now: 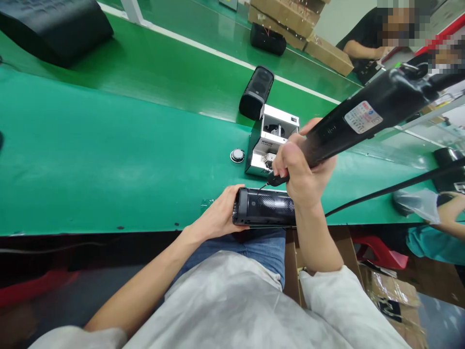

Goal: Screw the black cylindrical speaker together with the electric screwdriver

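My left hand is closed around the left end of a black speaker with a perforated grille, which lies at the table's near edge. In my right hand is a black electric screwdriver with a white label, its body slanting up to the right. Its thin bit points down to the speaker's upper edge; whether it touches a screw I cannot tell. Just behind stands a silver and black screw feeder, partly hidden by my right hand. A small round metal part sits left of the feeder.
Another black speaker stands behind the feeder on a green belt. Farther back are a black speaker body and cardboard trays. A black cable crosses at right. Co-workers sit across and at right.
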`<state>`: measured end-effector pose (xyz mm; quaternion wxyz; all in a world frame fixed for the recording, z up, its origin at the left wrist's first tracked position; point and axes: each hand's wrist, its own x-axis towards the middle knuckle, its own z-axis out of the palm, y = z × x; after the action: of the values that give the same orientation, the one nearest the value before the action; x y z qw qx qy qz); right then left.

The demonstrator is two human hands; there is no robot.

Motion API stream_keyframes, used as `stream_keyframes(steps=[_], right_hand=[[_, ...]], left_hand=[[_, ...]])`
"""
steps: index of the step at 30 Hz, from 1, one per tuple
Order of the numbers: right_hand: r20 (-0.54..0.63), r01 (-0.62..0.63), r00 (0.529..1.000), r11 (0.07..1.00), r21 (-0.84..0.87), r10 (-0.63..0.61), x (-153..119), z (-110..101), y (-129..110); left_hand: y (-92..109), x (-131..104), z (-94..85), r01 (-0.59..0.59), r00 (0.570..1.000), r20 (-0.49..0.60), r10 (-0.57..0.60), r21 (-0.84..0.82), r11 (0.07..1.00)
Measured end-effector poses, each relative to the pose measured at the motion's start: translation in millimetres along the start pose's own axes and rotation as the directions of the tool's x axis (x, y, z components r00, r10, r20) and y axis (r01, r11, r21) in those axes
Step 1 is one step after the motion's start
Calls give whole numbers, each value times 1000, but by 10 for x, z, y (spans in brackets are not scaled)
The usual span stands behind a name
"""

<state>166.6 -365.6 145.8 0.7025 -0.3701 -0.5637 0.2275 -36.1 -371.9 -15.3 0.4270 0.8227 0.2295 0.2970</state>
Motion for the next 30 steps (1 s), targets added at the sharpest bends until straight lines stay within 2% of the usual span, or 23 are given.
stream_keyframes(steps=[5, 9, 13, 15, 18, 21, 26, 30], right_hand=[[19, -34, 999, 999, 11, 34, -30, 9, -21], [-29, -42, 999, 999, -17, 42, -32, 64, 16], [-57, -10, 998, 999, 34, 12, -17, 92, 52], [-43, -45, 998, 998, 35, 47, -5, 83, 16], [-1, -167, 986, 980, -110, 168, 52, 39, -84], [-16, -232, 972, 939, -255, 235, 171, -24, -175], [-86, -189, 981, 946, -263, 172, 386, -157, -243], [-156, -129, 984, 954, -269, 89, 563, -292, -152]], left_hand=[[-60, -4, 27, -4, 1000, 5, 4, -1, 1000], [-174, -36, 100, -32, 999, -26, 32, 5, 999], [-232, -54, 154, 25, 999, -22, -24, 26, 999], [-228, -57, 160, 44, 999, -16, -44, 28, 999], [-207, -61, 158, 40, 999, -25, -39, 46, 998], [-180, -57, 150, 21, 999, -35, -19, 66, 998], [-97, -31, 104, -3, 1000, -24, 4, 58, 998], [-56, -19, 67, -18, 1000, -7, 19, 72, 997]])
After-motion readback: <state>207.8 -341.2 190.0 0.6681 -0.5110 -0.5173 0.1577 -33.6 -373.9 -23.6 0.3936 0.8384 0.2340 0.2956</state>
